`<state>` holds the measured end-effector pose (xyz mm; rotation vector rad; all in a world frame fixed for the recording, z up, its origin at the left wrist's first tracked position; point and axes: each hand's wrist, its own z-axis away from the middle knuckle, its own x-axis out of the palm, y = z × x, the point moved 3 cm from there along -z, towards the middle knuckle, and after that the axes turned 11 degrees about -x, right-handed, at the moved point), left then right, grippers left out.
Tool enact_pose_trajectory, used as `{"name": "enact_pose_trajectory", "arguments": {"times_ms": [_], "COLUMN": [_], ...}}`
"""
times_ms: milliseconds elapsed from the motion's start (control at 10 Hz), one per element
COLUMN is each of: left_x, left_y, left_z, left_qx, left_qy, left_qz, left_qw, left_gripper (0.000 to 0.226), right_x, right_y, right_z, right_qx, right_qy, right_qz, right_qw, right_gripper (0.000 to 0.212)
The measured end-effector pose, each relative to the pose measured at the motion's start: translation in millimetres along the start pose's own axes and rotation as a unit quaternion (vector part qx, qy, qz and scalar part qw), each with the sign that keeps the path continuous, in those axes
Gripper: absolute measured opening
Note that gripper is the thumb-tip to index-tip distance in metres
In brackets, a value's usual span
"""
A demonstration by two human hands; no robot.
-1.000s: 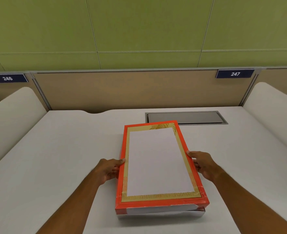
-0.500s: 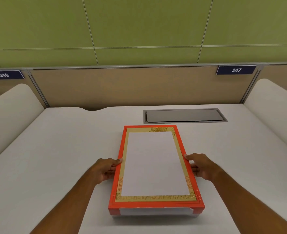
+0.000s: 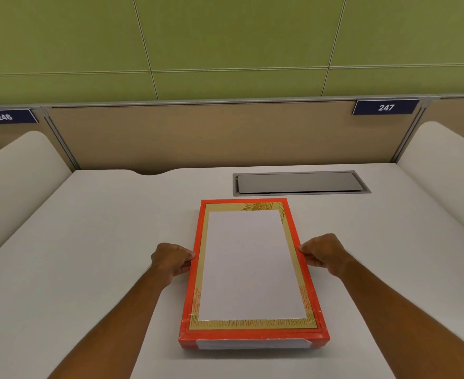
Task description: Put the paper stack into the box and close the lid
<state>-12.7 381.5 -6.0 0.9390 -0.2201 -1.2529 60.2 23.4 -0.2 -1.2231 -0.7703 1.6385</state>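
A person's left hand [image 3: 174,259] and right hand [image 3: 324,254] grip the long sides of a flat orange lid [image 3: 252,269] resting on its box, mid-desk [image 3: 88,242]. Pressing down evenly on both sides would likely seat it. White shows beneath its near edge.

Forearms bare, sleeveless; left hand [image 3: 172,259], right hand [image 3: 324,253] ungloved.

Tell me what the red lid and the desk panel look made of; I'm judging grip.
Red lid: probably paperboard with a slightly glossy printed wrap, scuffed white at its near corners. Cable hatch: looks like brushed grey metal with a dull sheen, though coated plastic is possible.
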Motion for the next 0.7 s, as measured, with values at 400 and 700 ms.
{"name": "enact_pose_trajectory", "arguments": {"times_ms": [400, 700], "left_x": [3, 9], "left_y": [-1, 14], "left_z": [0, 17], "left_qx": [-0.026, 0.12], "left_qy": [0.017, 0.091], "left_qz": [0.006, -0.199], "left_qw": [1.0, 0.968], "left_gripper": [0.017, 0.03], "right_x": [3, 17], "right_y": [5, -7], "right_z": [-4, 15], "right_qx": [-0.013, -0.097], "right_qy": [0.03, 0.093], "right_qz": [0.071, 0.227], "right_qw": [0.997, 0.965], "right_gripper": [0.022, 0.033]}}
